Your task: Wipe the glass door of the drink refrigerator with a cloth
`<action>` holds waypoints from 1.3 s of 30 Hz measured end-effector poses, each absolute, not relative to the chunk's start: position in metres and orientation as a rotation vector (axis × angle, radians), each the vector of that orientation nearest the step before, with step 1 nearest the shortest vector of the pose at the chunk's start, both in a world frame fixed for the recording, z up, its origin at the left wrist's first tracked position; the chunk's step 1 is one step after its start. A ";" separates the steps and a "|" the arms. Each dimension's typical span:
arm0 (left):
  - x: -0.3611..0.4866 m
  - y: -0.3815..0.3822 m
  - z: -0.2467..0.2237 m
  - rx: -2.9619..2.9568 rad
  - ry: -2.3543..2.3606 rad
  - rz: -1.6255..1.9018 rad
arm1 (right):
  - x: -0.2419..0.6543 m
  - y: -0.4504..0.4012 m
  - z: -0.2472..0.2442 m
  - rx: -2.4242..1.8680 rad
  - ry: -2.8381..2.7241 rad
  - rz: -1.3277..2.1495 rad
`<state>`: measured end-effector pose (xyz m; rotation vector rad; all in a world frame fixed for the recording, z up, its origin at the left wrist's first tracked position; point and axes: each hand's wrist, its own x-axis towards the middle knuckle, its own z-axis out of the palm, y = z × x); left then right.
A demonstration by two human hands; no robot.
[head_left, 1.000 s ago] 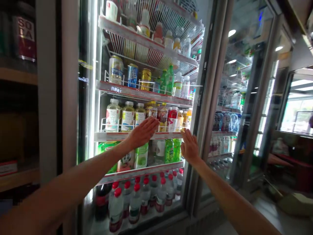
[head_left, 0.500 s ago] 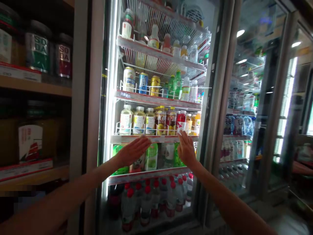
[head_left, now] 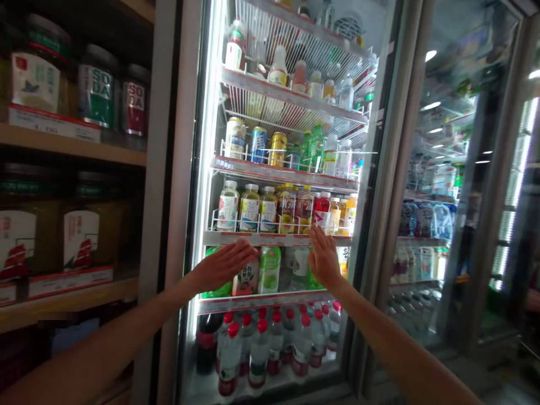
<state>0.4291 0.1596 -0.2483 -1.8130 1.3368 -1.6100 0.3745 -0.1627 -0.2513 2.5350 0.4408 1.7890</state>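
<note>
Both of my arms reach toward a lit drinks fridge. My left hand [head_left: 228, 263] holds nothing; its fingers are stretched out flat, pointing right, before the shelf with a pink-labelled bottle [head_left: 246, 279] and a green bottle [head_left: 270, 270]. My right hand [head_left: 324, 260] is raised with its fingers extended and nothing in them, just below a red bottle [head_left: 322, 209] as seen from here. Whether either hand touches anything I cannot tell. Several pale tea bottles [head_left: 250, 208] stand on the shelf above my left hand.
Left of the fridge, a wooden shelf [head_left: 76, 147] carries jars, among them a green SODA jar [head_left: 98, 87]. Cans [head_left: 259, 144] stand on a higher fridge rack. Red-capped bottles [head_left: 260, 351] fill the bottom. A second glass-fronted fridge [head_left: 434, 214] stands to the right.
The view has shifted, so the fridge and left shelf appear further right. Both hands stay stretched out in nearly the same place in view; my left hand sits slightly lower and further left.
</note>
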 end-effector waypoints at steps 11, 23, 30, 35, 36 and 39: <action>0.427 0.166 -0.243 -1.857 1.262 -1.730 | 0.372 -0.165 -0.254 2.558 0.445 1.756; 0.436 0.110 -0.201 -1.943 1.255 -1.777 | 0.372 -0.167 -0.252 2.527 0.424 1.776; 0.443 0.081 -0.167 -2.069 1.082 -1.990 | 0.371 -0.179 -0.252 2.529 0.394 1.790; 0.441 0.057 -0.199 -1.886 1.357 -1.673 | 0.370 -0.187 -0.256 2.508 0.383 1.792; 0.441 0.053 -0.203 -1.852 1.397 -1.610 | 0.369 -0.189 -0.257 2.508 0.379 1.791; 0.443 0.045 -0.190 -1.904 1.363 -1.663 | 0.370 -0.195 -0.259 2.511 0.360 1.801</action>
